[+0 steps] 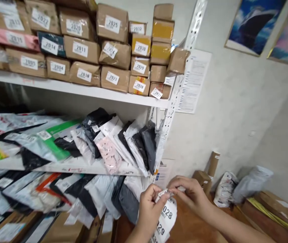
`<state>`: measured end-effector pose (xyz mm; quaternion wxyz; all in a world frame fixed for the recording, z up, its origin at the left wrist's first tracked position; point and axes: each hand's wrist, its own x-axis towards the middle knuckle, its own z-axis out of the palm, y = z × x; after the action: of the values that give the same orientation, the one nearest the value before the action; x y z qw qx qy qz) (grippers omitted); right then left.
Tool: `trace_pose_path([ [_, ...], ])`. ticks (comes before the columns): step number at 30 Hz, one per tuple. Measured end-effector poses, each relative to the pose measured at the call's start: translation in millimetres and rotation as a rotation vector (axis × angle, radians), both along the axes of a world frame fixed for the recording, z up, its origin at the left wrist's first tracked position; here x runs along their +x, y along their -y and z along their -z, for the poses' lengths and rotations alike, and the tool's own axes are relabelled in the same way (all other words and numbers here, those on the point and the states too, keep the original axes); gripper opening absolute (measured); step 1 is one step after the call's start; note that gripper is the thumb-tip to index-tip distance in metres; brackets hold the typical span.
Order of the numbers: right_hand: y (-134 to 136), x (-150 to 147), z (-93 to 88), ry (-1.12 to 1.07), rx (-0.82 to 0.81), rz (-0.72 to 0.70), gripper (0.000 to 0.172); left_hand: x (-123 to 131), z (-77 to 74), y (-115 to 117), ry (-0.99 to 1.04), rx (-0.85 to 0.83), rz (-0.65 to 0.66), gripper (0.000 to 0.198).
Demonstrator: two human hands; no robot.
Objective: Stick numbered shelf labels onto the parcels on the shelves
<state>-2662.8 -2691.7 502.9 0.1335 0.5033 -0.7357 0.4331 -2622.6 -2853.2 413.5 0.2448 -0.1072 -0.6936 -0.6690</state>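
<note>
My left hand [150,206] is closed round a white strip of numbered stickers [168,217] that shows 028 and 029 and hangs down from it. My right hand [188,192] pinches the top sticker of the strip between thumb and fingertips. Both hands are low in the view, in front of the right end of a white shelf unit [123,96]. The top shelf holds brown cardboard boxes [112,23] with numbered white labels such as 2025, 2011 and 2028.
Soft plastic mailer bags [108,148] in white, grey, black and green fill the lower shelves. A brown wooden surface [194,226] lies under my hands. More bags [250,184] and cardboard boxes stand at the right by the wall. Papers and pictures hang on the wall.
</note>
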Motion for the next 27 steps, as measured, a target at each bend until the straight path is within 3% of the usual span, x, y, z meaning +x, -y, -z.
trace_pose_path([
  [3, 15, -11, -19.0, -0.079, -0.074, 0.047, 0.007, -11, -25.4, 19, -0.050, -0.087, -0.002, 0.033],
  [11, 76, -43, -61.5, -0.217, -0.199, 0.005, 0.006, -47, -79.2, 83, -0.157, -0.172, -0.207, 0.043],
  [15, 98, -58, -81.2, -0.228, -0.280, -0.021, 0.005, -60, -104.0, 96, -0.101, -0.229, -0.133, 0.030],
  [17, 109, -77, -101.1, -0.209, -0.358, -0.045, 0.006, -64, -113.5, 96, -0.072, -0.245, -0.099, 0.031],
  [21, 131, -147, -172.6, -0.091, -0.712, -0.094, 0.019, -68, -116.3, 86, -0.063, -0.248, -0.103, 0.032],
  [24, 140, -205, -229.9, -0.035, -0.820, -0.153, 0.033, -65, -105.9, 78, -0.089, -0.238, -0.141, 0.031],
  [27, 137, -240, -256.3, 0.041, -0.835, -0.196, 0.039, -57, -94.7, 76, -0.120, -0.238, -0.201, 0.032],
])
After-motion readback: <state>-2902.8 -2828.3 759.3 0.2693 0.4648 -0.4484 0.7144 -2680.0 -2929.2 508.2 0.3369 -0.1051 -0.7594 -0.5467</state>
